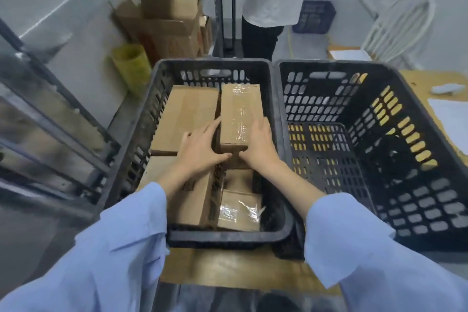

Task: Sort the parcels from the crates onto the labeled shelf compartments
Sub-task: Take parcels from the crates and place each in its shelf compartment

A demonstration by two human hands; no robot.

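- While both hands bracket one taped parcel [239, 114], sorting looks far from finished, since that parcel sits in the left crate [228, 237], at its far right, on top of another box.
- Left hand [200, 152] lies with straight fingers along the parcel's left side. Right hand [258, 144] lies the same way along its right side. Thumbs reach across the near end, and neither hand curls round it.
- Left to do: a plain parcel [187, 114] just beside it, plus near parcels [192, 200] below the wrists.
- Right crate [329, 64] shows no parcels, so I judge it done.
- Shelf [58, 124] stands at left, too blurred to read labels or contents.
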